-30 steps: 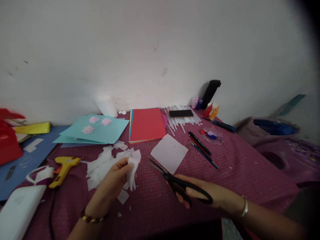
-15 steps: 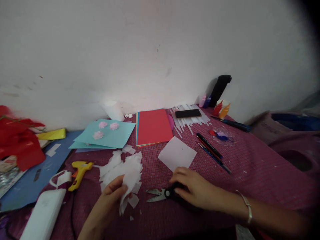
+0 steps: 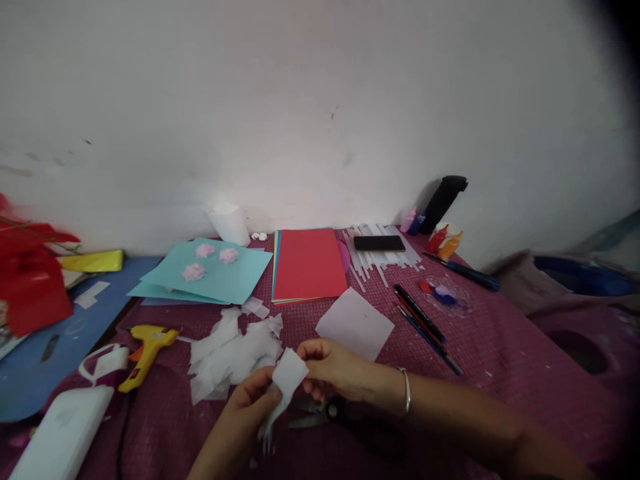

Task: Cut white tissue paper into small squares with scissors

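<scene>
Between my left hand (image 3: 253, 403) and my right hand (image 3: 333, 370) is a small stack of thin white paper pieces (image 3: 290, 375). My left thumb and fingers pinch its left side, and my right fingertips grip its right edge. Its lower end hangs down loosely. Black-handled scissors (image 3: 336, 410) lie on the cloth just below my right hand, blades partly apart and pointing left. Behind my left hand spreads a loose pile of white paper pieces (image 3: 235, 350). A white paper square (image 3: 356, 320) lies beyond my right hand, which partly covers its near edge.
Left of the pile are a yellow glue gun (image 3: 150, 350) and a white power-bank-like block (image 3: 63, 430). Further back lie light blue sheets (image 3: 240, 273) with pink tufts, red paper (image 3: 310, 263), a phone (image 3: 380, 243) on white strips, and pens (image 3: 420, 312).
My right hand has let go of the scissors, which now lie on the table. It has moved left to grip the paper pieces in my left hand, which has shifted right.
</scene>
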A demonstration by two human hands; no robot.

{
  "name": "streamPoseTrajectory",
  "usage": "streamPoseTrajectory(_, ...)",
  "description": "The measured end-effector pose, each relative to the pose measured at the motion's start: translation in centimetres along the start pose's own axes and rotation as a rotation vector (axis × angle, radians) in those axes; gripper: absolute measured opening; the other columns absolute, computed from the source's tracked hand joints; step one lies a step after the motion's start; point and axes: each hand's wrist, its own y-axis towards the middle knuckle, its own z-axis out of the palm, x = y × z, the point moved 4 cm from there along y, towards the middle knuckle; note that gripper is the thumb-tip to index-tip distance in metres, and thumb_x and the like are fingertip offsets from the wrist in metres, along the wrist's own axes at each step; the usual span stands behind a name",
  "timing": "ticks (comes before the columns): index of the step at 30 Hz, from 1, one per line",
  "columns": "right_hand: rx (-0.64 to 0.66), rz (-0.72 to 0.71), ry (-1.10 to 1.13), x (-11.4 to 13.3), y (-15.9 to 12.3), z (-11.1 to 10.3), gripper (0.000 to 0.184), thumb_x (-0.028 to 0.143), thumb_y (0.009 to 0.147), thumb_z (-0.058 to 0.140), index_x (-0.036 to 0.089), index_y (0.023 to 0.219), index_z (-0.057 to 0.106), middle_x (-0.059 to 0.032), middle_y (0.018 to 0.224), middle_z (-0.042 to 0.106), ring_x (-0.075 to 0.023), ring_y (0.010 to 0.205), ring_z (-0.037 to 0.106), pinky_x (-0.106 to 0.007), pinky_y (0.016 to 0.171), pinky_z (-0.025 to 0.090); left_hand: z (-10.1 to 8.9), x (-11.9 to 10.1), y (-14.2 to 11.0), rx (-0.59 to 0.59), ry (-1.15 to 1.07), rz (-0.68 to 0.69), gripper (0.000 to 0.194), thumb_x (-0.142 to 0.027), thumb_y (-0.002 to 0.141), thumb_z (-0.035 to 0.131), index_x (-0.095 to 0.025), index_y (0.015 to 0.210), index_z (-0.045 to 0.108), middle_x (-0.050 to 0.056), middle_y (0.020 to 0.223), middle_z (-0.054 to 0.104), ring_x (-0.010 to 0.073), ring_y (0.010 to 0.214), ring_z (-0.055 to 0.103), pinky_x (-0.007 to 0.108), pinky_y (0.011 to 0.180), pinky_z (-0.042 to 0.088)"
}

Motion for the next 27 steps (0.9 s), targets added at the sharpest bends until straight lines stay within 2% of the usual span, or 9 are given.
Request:
streamPoseTrajectory(3, 0.018, -0.018, 0.035, 0.2, -0.1, -0.4, 0.025, 0.036, 0.072, 0.065, 0.016, 0.080, 0.052, 0.0061, 0.055, 0.057, -0.0053, 0.040, 0.048, -0.016, 0.039, 0.035, 0.7, -0.4, 0.6, -0.008, 0.096, 0.063, 0.023, -0.030, 0.070, 0.073, -0.019, 0.091, 0.073, 0.003, 0.074, 0.066, 0.0136, 0.065, 0.055, 0.023, 0.064, 0.043)
streamPoseTrajectory(7, 0.131, -0.141, 0.168, 0.4, -0.4, -1.1, 0.046, 0.060, 0.076, 0.054, 0.015, 0.085, 0.053, -0.0003, 0.064, 0.063, -0.0098, 0.047, 0.056, -0.023, 0.045, 0.045, 1.5, -0.6, 1.1, -0.066, 0.025, 0.083, 0.021, -0.030, 0.068, 0.073, -0.018, 0.086, 0.073, 0.001, 0.067, 0.063, 0.0136, 0.063, 0.054, 0.024, 0.063, 0.043)
streamPoseTrajectory(10, 0.055, -0.217, 0.094, 0.8, -0.6, -2.1, 0.041, 0.052, 0.075, 0.063, 0.014, 0.086, 0.054, 0.0008, 0.064, 0.062, -0.0080, 0.046, 0.056, -0.021, 0.046, 0.044, 1.9, -0.3, 1.3, -0.107, -0.057, 0.043, 0.018, -0.029, 0.066, 0.075, -0.018, 0.080, 0.071, -0.002, 0.061, 0.059, 0.0096, 0.053, 0.049, 0.020, 0.053, 0.039)
streamPoseTrajectory(14, -0.082, -0.204, 0.010, 1.1, -0.6, -3.0, 0.029, 0.040, 0.070, 0.068, 0.016, 0.077, 0.053, 0.0055, 0.055, 0.058, -0.0061, 0.039, 0.049, -0.019, 0.041, 0.041, 2.8, 0.1, 1.6, -0.106, -0.057, 0.014, 0.019, -0.031, 0.065, 0.075, -0.018, 0.078, 0.070, -0.003, 0.056, 0.057, 0.0079, 0.047, 0.045, 0.019, 0.047, 0.036)
streamPoseTrajectory(16, -0.111, -0.189, -0.011, 1.1, -0.7, -3.3, 0.025, 0.036, 0.069, 0.067, 0.017, 0.074, 0.053, 0.0059, 0.055, 0.057, -0.0059, 0.039, 0.047, -0.019, 0.041, 0.040, 3.2, -0.2, 1.6, -0.142, 0.003, 0.054, 0.022, -0.030, 0.065, 0.075, -0.019, 0.083, 0.071, 0.000, 0.065, 0.063, 0.0115, 0.053, 0.051, 0.022, 0.052, 0.042)
streamPoseTrajectory(18, -0.129, -0.195, -0.043, 1.3, -0.8, -3.6, 0.022, 0.034, 0.069, 0.065, 0.016, 0.073, 0.053, 0.0048, 0.057, 0.058, -0.0058, 0.041, 0.048, -0.019, 0.043, 0.040, 3.2, -1.4, 1.1, -0.317, 0.142, 0.214, 0.028, -0.025, 0.062, 0.076, -0.021, 0.090, 0.071, 0.005, 0.086, 0.068, 0.0189, 0.074, 0.060, 0.027, 0.068, 0.048)
streamPoseTrajectory(21, -0.156, -0.234, -0.131, 1.8, -1.4, -4.0, 0.019, 0.033, 0.070, 0.062, 0.016, 0.072, 0.055, 0.0036, 0.061, 0.057, -0.0062, 0.046, 0.048, -0.020, 0.048, 0.039, 3.9, -3.3, -0.4, -0.601, 0.370, 0.485, 0.036, -0.021, 0.059, 0.079, -0.025, 0.094, 0.071, 0.007, 0.108, 0.064, 0.0251, 0.101, 0.056, 0.028, 0.082, 0.046)
streamPoseTrajectory(25, -0.138, -0.325, -0.241, 3.0, -2.2, -4.4, 0.014, 0.027, 0.072, 0.062, 0.016, 0.069, 0.055, 0.0053, 0.058, 0.049, -0.0067, 0.052, 0.045, -0.020, 0.051, 0.034, 5.3, -3.2, 0.1, -0.549, 0.353, 0.420, 0.047, -0.029, 0.066, 0.074, -0.026, 0.112, 0.063, 0.007, 0.108, 0.063, 0.0222, 0.086, 0.060, 0.029, 0.071, 0.048)
streamPoseTrajectory(27, -0.126, -0.360, -0.252, 3.4, -2.5, -4.6, 0.014, 0.027, 0.072, 0.062, 0.016, 0.067, 0.055, 0.0050, 0.059, 0.049, -0.0070, 0.054, 0.046, -0.020, 0.052, 0.034, 5.8, -2.8, 1.0, -0.491, 0.303, 0.388, 0.051, -0.030, 0.067, 0.073, -0.025, 0.116, 0.061, 0.009, 0.114, 0.062, 0.0239, 0.095, 0.060, 0.030, 0.076, 0.049)
